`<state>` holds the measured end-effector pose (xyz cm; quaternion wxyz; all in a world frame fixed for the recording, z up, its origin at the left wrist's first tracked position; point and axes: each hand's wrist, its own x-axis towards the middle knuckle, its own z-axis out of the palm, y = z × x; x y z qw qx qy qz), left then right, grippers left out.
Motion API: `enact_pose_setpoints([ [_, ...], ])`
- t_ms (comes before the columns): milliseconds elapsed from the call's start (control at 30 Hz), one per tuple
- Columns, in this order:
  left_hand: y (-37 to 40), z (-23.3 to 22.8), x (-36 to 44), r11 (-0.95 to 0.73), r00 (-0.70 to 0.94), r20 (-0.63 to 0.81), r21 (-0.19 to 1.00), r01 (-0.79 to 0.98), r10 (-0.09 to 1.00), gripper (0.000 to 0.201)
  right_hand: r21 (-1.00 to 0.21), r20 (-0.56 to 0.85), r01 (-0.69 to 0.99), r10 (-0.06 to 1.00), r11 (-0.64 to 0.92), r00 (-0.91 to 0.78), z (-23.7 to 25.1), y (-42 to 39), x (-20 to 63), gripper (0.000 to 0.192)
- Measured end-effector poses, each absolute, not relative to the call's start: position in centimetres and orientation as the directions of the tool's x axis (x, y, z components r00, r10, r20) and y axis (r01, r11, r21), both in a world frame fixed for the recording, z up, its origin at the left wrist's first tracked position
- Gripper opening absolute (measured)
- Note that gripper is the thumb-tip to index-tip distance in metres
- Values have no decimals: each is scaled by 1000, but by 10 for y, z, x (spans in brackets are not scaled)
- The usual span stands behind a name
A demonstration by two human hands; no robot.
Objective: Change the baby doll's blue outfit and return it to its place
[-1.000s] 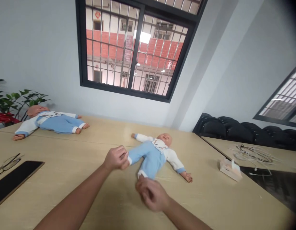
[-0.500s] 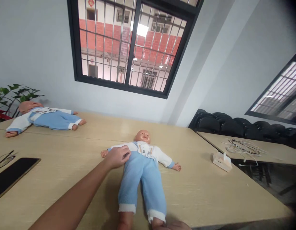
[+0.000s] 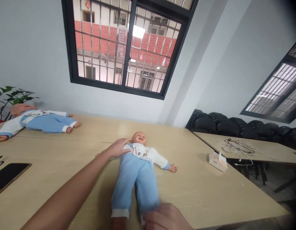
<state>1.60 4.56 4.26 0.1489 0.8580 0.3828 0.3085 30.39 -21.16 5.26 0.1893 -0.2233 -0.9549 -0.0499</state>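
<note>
Doll [image 3: 138,166]: lying on its back at the centre of the frame on the wooden surface [image 3: 198,188], head toward the window [image 3: 125,48], wearing blue trousers and a white top. Left hand [image 3: 119,148]: resting flat on the doll's shoulder, fingers released and spread. Right hand [image 3: 166,217]: lying over the doll's lower leg at the bottom edge, blurred; whether its fingers are clenching cannot be told. Second doll [image 3: 37,121]: lying at the upper left of the surface. Phone [image 3: 7,174]: lying at the left edge. Small box [image 3: 217,160]: sitting at the right. Cables [image 3: 239,147]: lying beyond it.
</note>
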Motion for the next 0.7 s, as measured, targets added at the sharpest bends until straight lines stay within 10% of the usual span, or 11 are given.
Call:
enact_pose_setpoints([
  [333, 70, 38, 24, -659, 609, 308, 550, 514, 731, 38, -318, 333, 756, 814, 572, -475, 92, -25, 223, 28],
  [700, 20, 28, -30, -749, 674, 352, 449, 487, 650, 22, -261, 24, 663, 692, 701, -722, 79, 56, 195, 34],
])
